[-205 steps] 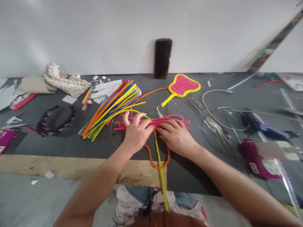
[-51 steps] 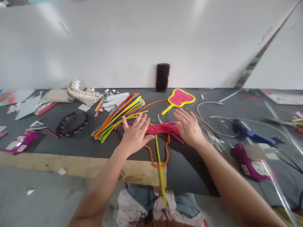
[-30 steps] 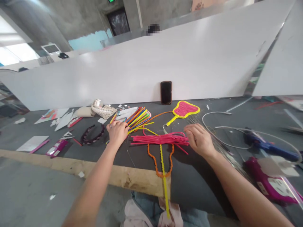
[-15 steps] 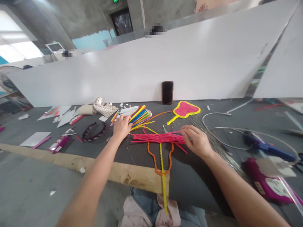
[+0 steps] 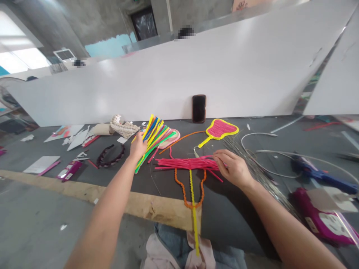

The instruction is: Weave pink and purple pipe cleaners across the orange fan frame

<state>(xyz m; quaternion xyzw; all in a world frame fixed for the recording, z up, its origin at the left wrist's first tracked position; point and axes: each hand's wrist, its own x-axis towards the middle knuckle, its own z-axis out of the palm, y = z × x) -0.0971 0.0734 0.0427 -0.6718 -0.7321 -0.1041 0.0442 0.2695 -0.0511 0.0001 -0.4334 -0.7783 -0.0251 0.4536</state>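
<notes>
My left hand (image 5: 138,146) grips a bundle of mixed-colour pipe cleaners (image 5: 153,135), yellow, blue, green and more, tilted above the table. My right hand (image 5: 231,167) is closed at the right end of a bunch of pink pipe cleaners (image 5: 179,163), its fingertips pinching some of them. From the middle of that bunch a twisted yellow stem (image 5: 192,186) runs down past the table edge toward my lap. An orange twisted loop (image 5: 184,192) hangs from the bunch on both sides of the stem. Behind it lies a pink fan shape (image 5: 221,129) with a yellow rim and handle.
A phone (image 5: 199,108) leans against the white partition (image 5: 157,82). To the left are a dark braided headband (image 5: 111,156), a purple box (image 5: 70,170) and paper scraps. Thin wires (image 5: 260,175), a blue glue gun (image 5: 322,175) and a purple power strip (image 5: 311,209) lie at right.
My left hand has drawn the coloured bundle left and turned it more upright, uncovering a pink-edged oval piece beneath. The loose yellow strands went with it. My right hand has stayed nearly still.
</notes>
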